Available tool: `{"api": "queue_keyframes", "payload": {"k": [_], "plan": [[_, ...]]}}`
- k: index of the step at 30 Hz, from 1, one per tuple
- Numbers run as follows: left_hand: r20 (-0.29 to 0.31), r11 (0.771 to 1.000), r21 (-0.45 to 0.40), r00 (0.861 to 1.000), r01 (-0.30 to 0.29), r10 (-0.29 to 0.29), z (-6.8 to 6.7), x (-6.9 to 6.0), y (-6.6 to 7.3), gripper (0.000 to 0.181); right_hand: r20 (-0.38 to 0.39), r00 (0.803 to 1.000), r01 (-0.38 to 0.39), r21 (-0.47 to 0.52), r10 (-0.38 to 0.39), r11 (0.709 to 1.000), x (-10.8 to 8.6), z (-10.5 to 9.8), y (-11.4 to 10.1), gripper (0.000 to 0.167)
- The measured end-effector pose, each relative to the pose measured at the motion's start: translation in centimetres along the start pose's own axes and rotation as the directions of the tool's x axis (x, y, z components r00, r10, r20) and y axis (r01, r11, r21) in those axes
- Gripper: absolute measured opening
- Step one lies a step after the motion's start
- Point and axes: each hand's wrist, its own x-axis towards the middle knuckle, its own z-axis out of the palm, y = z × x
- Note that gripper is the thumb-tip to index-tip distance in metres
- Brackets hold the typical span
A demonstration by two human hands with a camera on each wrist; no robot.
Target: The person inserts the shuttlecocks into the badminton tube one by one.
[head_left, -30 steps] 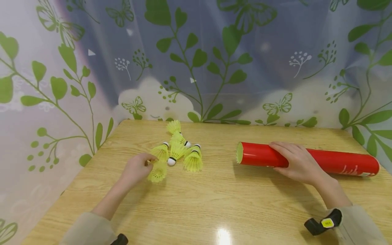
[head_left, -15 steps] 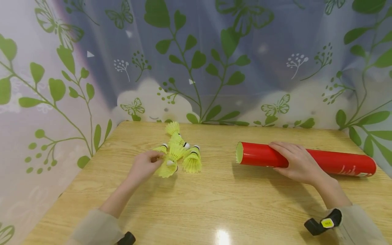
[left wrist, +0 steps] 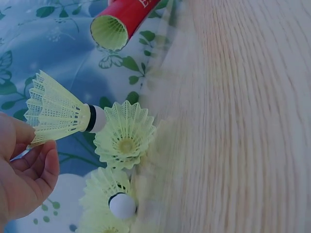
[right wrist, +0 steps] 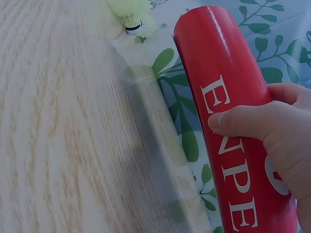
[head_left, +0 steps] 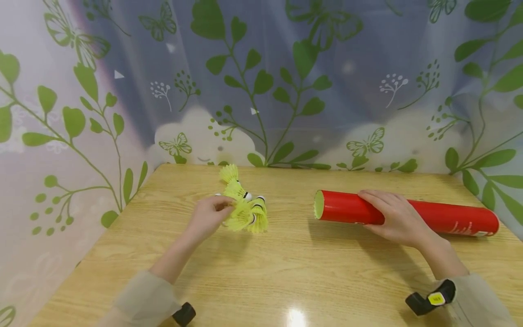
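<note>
My left hand (head_left: pixel 207 219) pinches a yellow shuttlecock (left wrist: pixel 58 109) by the rim of its skirt, its white cork pointing right. Below and behind it lie several other yellow shuttlecocks (head_left: pixel 234 188), loosely grouped; some are partly hidden by the hand and the held one. On the right, my right hand (head_left: pixel 395 219) grips a long red tube (head_left: pixel 445 215) around its body, thumb across the white lettering in the right wrist view. The tube lies sideways with its open end facing left. Inside that mouth (left wrist: pixel 110 33), the left wrist view shows a yellow-green ribbed skirt.
A light wood table (head_left: pixel 286 268) lies under both hands. Behind it and along the left hangs a curtain (head_left: pixel 269 91) printed with green leaves and butterflies. Bare wood separates the shuttlecocks from the tube.
My left hand has moved right, carrying the pinched shuttlecock from the left side of the group to in front of its right side. The right hand and tube stay almost in place.
</note>
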Motion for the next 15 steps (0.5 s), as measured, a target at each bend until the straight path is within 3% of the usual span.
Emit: {"api": "queue_keyframes", "payload": {"k": [15], "plan": [[0.035,0.995,-0.095,0.999,-0.030,0.034,2.3,1.5,1.8,0.020,-0.003,1.000,0.002,-0.006,-0.002,1.000,0.0,0.2,-0.1,0.081]]}}
